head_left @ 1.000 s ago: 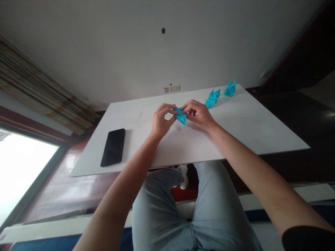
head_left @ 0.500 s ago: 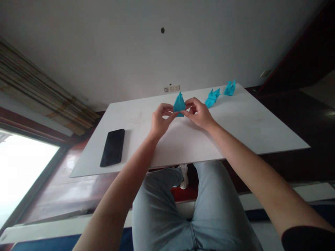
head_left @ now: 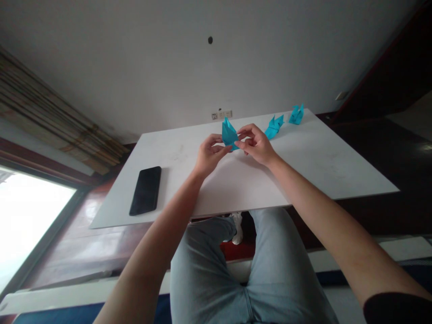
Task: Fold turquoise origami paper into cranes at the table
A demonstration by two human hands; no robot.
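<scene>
Between my two hands is a piece of folded blue origami paper (head_left: 229, 134), pointed at the top and held a little above the white table (head_left: 189, 189). My left hand (head_left: 212, 155) pinches its lower left edge between thumb and fingers. On the other side, my right hand (head_left: 255, 145) grips the lower right edge with thumb and forefinger. Beyond my right hand, a blue origami crane (head_left: 274, 127) lies on the table. Farther right, near the back corner, stands a second blue origami crane (head_left: 296, 114).
A black phone (head_left: 145, 191) lies at the table's left side. Behind the table is a grey wall with power sockets (head_left: 222, 114). Curtains (head_left: 54, 103) hang at the left, above a bright window (head_left: 30, 220). My legs (head_left: 243, 274) are under the front edge.
The folded paper has turned and tilted slightly to the left, showing a broader face. My right fingers have shifted a little on its edge. The cranes and phone stay where they were.
</scene>
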